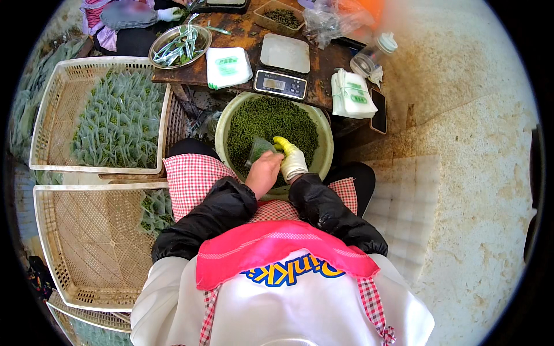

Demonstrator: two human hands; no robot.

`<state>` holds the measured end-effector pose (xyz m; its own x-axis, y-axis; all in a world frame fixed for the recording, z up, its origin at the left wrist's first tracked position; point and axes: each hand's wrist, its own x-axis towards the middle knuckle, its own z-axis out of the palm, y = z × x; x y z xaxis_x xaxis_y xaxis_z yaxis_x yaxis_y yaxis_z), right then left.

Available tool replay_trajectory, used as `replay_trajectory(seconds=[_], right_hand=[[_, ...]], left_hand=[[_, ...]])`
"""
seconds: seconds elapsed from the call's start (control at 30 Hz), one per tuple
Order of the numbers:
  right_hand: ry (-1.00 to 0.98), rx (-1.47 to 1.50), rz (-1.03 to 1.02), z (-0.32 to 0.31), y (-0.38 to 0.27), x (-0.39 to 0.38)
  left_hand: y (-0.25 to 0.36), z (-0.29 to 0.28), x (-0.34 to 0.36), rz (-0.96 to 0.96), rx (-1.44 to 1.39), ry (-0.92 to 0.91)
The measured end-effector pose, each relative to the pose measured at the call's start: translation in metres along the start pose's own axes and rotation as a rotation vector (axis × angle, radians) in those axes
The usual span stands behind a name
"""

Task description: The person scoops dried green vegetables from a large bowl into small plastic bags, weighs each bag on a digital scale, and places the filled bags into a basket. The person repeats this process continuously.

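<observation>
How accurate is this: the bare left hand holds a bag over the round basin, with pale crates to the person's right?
Wrong side: the head view shows the pale crates to the person's left. The bare left hand does hold a bag over the round basin.

Fisheye view from head height, steeply downward (fairly near) over the basin (pixel 325 141)

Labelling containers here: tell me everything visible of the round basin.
The basin is wide and round, pale greenish-cream, and looks like plastic. It stands upright in front of the person, by the near edge of the wooden table. Small green grains cover its inside; their depth can't be told. The left hand, with a small clear bag, and gloved right hand are over its near half; hands and dark sleeves partly hide the near rim.
</observation>
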<state>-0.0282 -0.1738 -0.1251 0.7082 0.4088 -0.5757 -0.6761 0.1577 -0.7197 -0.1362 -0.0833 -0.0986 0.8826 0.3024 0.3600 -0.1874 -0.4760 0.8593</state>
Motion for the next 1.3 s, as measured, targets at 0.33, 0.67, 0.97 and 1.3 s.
replay_trajectory(seconds=[0.33, 0.67, 0.97, 1.3], right_hand=[[-0.221, -1.98, -0.768, 0.016, -0.046, -0.079], [-0.594, -0.786, -0.431, -0.008, -0.162, -0.043], [-0.242, -1.498, -0.49, -0.012, -0.146, -0.002], [-0.356, -1.638, -0.38, -0.013, -0.147, -0.008]], left_hand=[[-0.021, 0.0, 0.01, -0.492, -0.467, 0.067], [0.018, -0.061, 0.063, -0.451, -0.236, -0.115], [0.063, -0.106, 0.261, 0.399, 0.291, -0.241], [0.042, -0.074, 0.185, 0.245, 0.298, 0.182]])
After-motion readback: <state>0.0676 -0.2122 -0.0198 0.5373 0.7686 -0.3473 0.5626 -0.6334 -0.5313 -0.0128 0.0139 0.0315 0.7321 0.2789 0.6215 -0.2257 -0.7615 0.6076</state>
